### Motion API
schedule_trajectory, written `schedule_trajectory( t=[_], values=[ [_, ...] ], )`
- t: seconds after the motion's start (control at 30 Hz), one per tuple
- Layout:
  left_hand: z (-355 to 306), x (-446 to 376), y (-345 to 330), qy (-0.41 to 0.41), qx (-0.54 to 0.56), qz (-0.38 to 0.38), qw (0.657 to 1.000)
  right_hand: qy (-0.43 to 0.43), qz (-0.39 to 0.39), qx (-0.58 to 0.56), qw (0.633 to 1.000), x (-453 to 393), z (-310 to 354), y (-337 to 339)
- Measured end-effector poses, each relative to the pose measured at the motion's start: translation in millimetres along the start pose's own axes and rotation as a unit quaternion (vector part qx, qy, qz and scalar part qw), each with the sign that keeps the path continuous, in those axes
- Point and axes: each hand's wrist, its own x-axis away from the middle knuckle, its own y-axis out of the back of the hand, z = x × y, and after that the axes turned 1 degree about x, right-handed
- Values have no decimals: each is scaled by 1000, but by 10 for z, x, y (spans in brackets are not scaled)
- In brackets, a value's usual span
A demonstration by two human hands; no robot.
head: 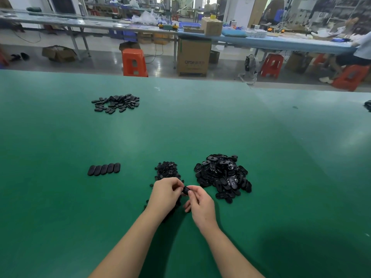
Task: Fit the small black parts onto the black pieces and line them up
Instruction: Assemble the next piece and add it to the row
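My left hand (165,192) and my right hand (200,203) meet over the green table (180,127), both pinching one black oval piece (186,190) between their fingertips. A heap of small black parts (167,170) lies just beyond my left hand, partly hidden by it. To the right sits a bigger heap of black oval pieces (222,176). A neat row of several oval pieces (104,169) lies side by side at the left. Whether a small part sits in the held piece is hidden by my fingers.
Another loose pile of black oval pieces (116,103) lies far back on the left. A dark object (368,105) pokes in at the table's right edge. Beyond the table's far edge stand orange stools (134,62) and a cardboard box (193,57).
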Motion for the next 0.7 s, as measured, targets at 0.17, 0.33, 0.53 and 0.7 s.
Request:
schedule_trajectory(
  t=[0.17, 0.33, 0.53, 0.7],
  values=[
    [-24, 19, -68, -22, -51, -11, 998, -3, 2, 4, 1000, 2, 7, 8],
    [-31, 15, -115, -18, -75, -33, 996, -3, 2, 1, 1000, 12, 12, 6],
    [-30, -2, -135, -2, -52, -22, 998, -2, 3, 2, 1000, 20, 32, 15],
    [-29, -20, -133, 14, -48, -21, 999, -2, 8, -2, 1000, 19, 34, 27]
  ],
)
